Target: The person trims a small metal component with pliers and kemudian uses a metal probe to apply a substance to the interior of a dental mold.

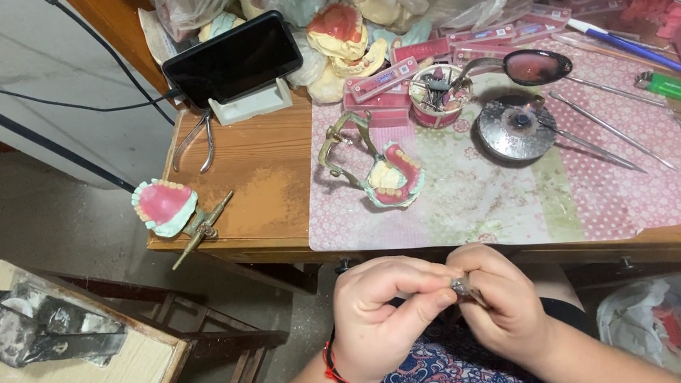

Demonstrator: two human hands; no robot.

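Small grey object (465, 288): pinched between the fingertips of both hands, held low in front of the workbench (265, 176) edge, above the person's patterned lap. Too small to identify further.

Left hand (379, 317): clenched, thumb and forefinger grasping the small grey object from its left; red cord bracelet (338, 374) at the wrist.

Right hand (503, 298): curled, fingers grasping the same object from its right, touching the left hand.

Patterned pink and green mat (494, 185): on the workbench, just beyond the hands.

Denture model on a metal articulator (383, 171): on the mat's left part, pink gums and pale teeth.

Second denture model on an articulator (170, 209): overhanging the workbench's left corner.

Round metal dish (516, 129): on the mat, right of the first articulator.

Small pot of tools (435, 96): at the mat's far edge.

Slim metal hand instruments (613, 130): laid slantwise on the mat, right of the dish.

Green lighter (676, 88): near the mat's far right corner.

Dark phone on a stand (233, 58): at the back left of the workbench.

Pliers (200, 141): just in front of the phone stand.
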